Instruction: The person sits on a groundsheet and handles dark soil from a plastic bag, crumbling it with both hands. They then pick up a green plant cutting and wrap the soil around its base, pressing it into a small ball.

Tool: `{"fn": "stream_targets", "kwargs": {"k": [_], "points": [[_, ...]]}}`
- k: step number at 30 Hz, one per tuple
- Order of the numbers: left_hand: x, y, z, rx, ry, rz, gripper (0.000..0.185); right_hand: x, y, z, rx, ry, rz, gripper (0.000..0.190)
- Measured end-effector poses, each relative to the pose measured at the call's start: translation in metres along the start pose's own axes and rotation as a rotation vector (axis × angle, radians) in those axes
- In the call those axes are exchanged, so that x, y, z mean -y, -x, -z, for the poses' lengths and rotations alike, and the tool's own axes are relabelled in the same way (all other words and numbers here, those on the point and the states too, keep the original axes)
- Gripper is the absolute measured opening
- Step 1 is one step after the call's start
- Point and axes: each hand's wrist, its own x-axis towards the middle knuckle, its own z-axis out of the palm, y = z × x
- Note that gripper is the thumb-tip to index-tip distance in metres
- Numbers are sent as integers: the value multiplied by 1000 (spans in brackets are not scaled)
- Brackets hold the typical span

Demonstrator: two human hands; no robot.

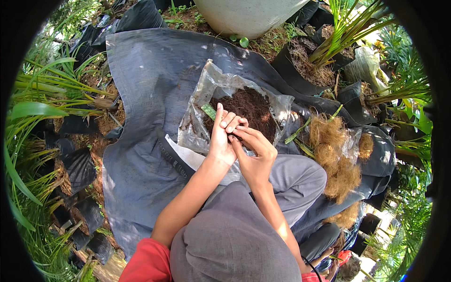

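Note:
My left hand [223,139], palm turned up and fingers curled, is over the near side of an opened clear plastic bag [190,120]. My right hand [259,149] meets it from the right, fingertips pinched together. Between them shows a small dark clump of soil [233,135], mostly hidden by the fingers. A cut piece of green leaf [208,111] sticks out behind my left hand; whether the hand grips it I cannot tell. Just beyond the hands, a heap of dark brown, fibrous soil [252,109] fills the bag.
A dark sheet [137,88] lies under the bag. Tufts of brown fibre [329,151] and green leaf strips [299,132] lie to the right. Potted plants in black bags [304,65] surround the sheet. A large pale pot [246,16] stands ahead. Another person's hands [329,253] show at lower right.

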Motion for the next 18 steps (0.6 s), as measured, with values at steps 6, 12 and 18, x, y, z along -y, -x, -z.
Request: {"fn": "stream_targets", "kwargs": {"k": [6,12,18], "points": [[-2,1,4,-10,55,18,59,-1,10,4,-25,-114,-119,24],[-1,5,0,-22,62,49,55,0,13,6,-8,-92,-95,23],[1,7,-13,-244,115,86,50,7,5,12,-20,65,18,23]]}}
